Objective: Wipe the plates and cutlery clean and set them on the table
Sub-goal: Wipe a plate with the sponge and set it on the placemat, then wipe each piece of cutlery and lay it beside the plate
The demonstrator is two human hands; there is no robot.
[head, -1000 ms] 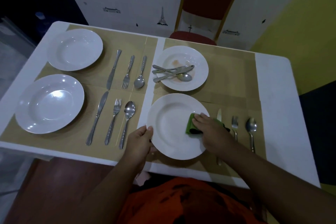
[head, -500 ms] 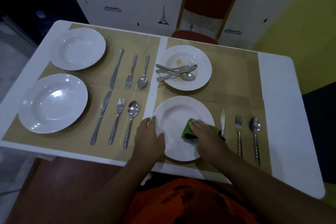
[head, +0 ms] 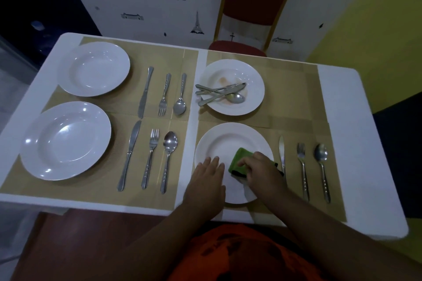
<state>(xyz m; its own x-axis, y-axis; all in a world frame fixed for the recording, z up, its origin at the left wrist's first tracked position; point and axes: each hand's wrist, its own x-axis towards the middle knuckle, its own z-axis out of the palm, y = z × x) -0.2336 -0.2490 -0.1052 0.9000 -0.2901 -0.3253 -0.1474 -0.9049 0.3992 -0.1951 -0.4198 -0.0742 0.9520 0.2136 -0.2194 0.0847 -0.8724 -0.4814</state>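
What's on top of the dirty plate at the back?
A knife, fork and spoon lie crossed on the dirty plate, beside reddish smears. Whatever sits under the cutlery is covered.

The worktop (head: 338,107) is smooth matt white. On it, woven tan placemats (head: 287,98) look rough and dull. The plates (head: 66,141) are glossy white ceramic; the cutlery (head: 169,143) beside them is polished metal. The green cloth (head: 238,161) looks soft, matt.

Free: bare table (head: 338,134) strip along right edge.
Obstacles: cutlery (head: 302,171) beside near plate (head: 219,141).
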